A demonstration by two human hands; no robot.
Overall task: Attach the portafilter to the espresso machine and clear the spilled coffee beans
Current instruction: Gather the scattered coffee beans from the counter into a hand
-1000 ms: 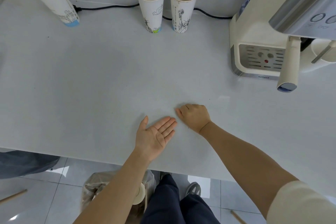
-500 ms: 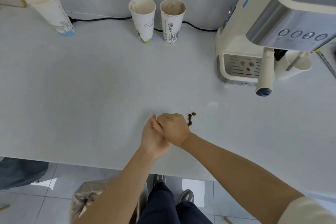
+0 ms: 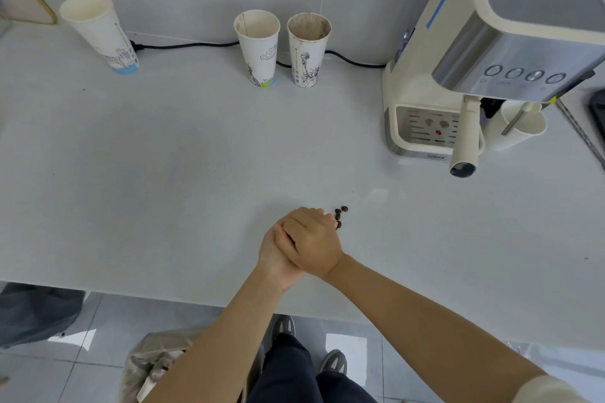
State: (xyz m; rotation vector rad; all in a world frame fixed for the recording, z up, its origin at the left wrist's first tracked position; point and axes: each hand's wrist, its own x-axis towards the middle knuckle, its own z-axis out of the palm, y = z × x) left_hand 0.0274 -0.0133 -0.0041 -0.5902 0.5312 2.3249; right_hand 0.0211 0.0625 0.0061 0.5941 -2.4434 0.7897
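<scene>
**Dark beans beside two joined hands**

Pale grey worktop point(image 3: 163, 173) carries both hands near its front edge. The right hand point(image 3: 312, 240) lies knuckles-up over the left hand point(image 3: 273, 250), its fingers curled down toward the surface; whether either grip encloses anything cannot be told. A few coffee beans point(image 3: 340, 216) lie just beside the right fingertips.

Along the back wall stand three paper cups: one far left point(image 3: 101, 33), a middle one point(image 3: 258, 46), and a brown-stained one point(image 3: 308, 49) just beside it; all look empty. At the right, the espresso machine point(image 3: 484, 52) has the portafilter point(image 3: 468, 137) attached, handle toward the viewer. A white cup point(image 3: 520, 127) beside it holds a metal wand.
</scene>
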